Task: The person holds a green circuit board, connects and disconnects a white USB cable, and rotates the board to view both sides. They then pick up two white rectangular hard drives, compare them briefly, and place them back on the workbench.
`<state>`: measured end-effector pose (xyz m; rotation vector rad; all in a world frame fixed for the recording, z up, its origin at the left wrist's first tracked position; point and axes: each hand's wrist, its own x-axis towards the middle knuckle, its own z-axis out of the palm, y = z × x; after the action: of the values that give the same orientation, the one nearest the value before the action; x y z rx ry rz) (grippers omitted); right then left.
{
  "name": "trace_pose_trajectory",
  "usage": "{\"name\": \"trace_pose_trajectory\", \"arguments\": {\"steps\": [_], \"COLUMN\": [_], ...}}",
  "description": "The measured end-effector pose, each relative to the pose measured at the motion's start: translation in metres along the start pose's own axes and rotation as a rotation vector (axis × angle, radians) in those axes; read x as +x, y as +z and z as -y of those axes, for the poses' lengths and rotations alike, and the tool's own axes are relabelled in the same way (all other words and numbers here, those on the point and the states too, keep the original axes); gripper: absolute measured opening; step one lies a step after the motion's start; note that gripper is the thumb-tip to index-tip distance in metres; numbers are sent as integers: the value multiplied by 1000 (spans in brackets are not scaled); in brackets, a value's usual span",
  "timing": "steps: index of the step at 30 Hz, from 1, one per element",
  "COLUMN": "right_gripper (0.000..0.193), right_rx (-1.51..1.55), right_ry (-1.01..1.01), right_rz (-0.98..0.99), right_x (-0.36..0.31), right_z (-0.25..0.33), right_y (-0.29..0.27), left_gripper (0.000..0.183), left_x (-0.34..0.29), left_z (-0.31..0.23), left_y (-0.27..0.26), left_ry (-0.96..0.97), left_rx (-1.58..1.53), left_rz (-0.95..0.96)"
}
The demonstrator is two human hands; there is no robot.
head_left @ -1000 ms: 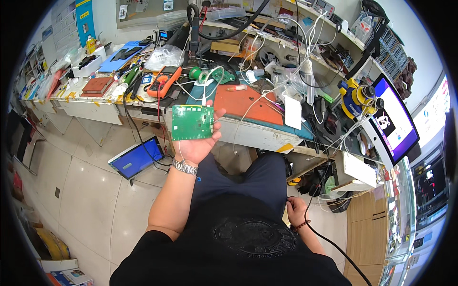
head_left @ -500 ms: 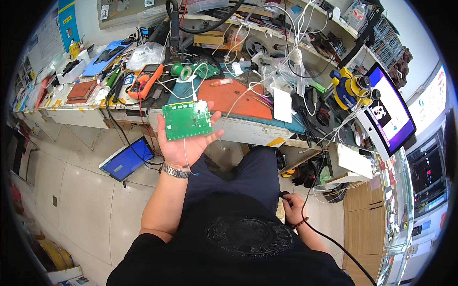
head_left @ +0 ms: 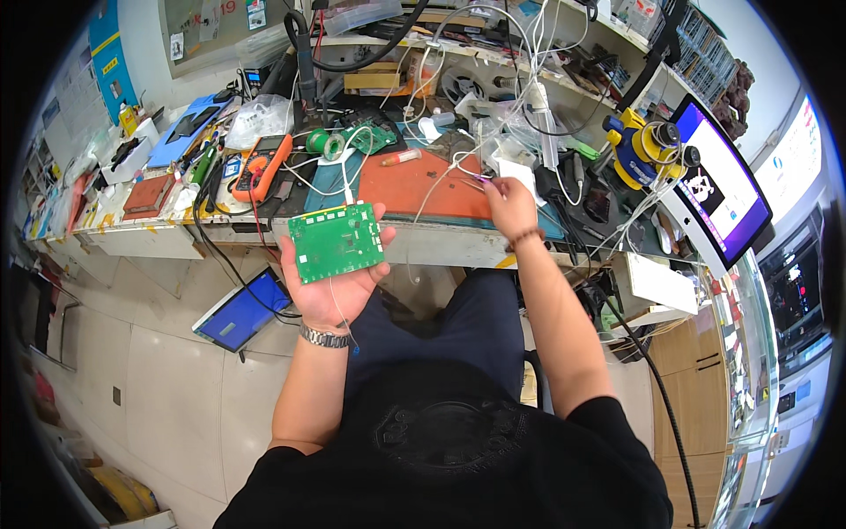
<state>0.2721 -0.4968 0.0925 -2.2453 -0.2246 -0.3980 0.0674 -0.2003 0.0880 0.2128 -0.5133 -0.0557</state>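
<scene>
A green circuit board (head_left: 335, 242) lies across the palm and fingers of my left hand (head_left: 330, 304), which supports it from below with the thumb along its left edge. A white cable (head_left: 347, 181) runs from the board's top edge toward the bench. Below the board hangs a thin pale wire with a blue end (head_left: 356, 349). My right hand (head_left: 513, 210) is at the bench's front right, fingers closed at a slim purple tool (head_left: 481, 179) with a thin tip; its grasped part is hidden. Beside that hand lies a white flat piece (head_left: 520, 175), partly covered.
An orange mat (head_left: 432, 189) covers the bench middle. An orange multimeter (head_left: 263, 167) and a green solder spool (head_left: 324, 143) sit left. At right stand a blue-yellow microscope head (head_left: 648, 150) and a monitor (head_left: 723, 189). A black cable (head_left: 656, 379) hangs at right; a blue-screened display (head_left: 247, 309) stands on the floor.
My right hand has risen from beside my right thigh to the bench and closed at the slim purple tool. The board stays in my left hand, and the view has shifted slightly.
</scene>
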Motion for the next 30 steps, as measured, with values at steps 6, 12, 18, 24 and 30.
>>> {"name": "trace_pose_trajectory", "arguments": {"steps": [6, 12, 18, 24, 30], "right_gripper": [48, 42, 12, 14, 14], "right_rx": [-419, 439, 777, 921, 828], "right_ry": [207, 335, 316, 479, 910], "right_rz": [77, -92, 77, 204, 180], "right_x": [86, 92, -40, -171, -284], "right_z": [25, 9, -4, -71, -197], "right_y": [48, 33, -37, -139, -237], "left_gripper": [104, 104, 104, 102, 107], "left_x": [2, 0, 0, 2, 2], "left_z": [-12, -18, -18, -3, 12], "left_y": [-2, -11, -9, -3, -3], "left_ry": [21, 55, 68, 26, -30], "left_rx": [21, 39, 55, 87, 130], "left_rz": [5, -22, -18, -15, -6]}}
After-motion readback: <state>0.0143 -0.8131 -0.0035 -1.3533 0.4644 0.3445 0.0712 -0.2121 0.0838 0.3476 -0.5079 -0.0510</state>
